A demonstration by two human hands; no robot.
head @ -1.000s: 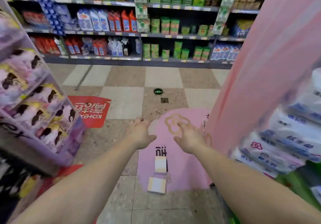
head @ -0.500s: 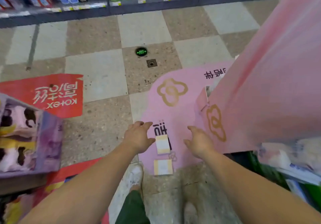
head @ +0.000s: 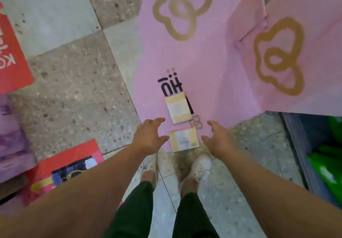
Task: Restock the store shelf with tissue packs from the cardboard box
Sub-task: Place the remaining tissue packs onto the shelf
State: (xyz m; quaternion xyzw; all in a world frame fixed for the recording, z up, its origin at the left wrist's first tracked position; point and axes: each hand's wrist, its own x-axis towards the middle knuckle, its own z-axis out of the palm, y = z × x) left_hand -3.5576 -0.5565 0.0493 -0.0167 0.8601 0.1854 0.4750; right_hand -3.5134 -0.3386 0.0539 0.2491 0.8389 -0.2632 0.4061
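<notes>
I look straight down at the floor. My left hand (head: 149, 138) and my right hand (head: 216, 138) reach forward side by side, fingers spread and relaxed, holding nothing. Between them, on a pink floor sticker (head: 196, 58), lie two small taped paper squares (head: 184, 139). No cardboard box and no tissue packs show in this view. A pink display panel (head: 296, 56) with a gold flower outline rises at the right.
My two feet in white shoes (head: 200, 167) stand on the speckled tiles below my hands. A red floor sticker (head: 11, 58) lies at the left, a purple display base (head: 13, 145) at the left edge, and green packs (head: 325, 163) low at the right.
The view has tipped from the far aisle shelves down to the floor at my feet. Both hands stay extended and empty, now lower over the paper squares.
</notes>
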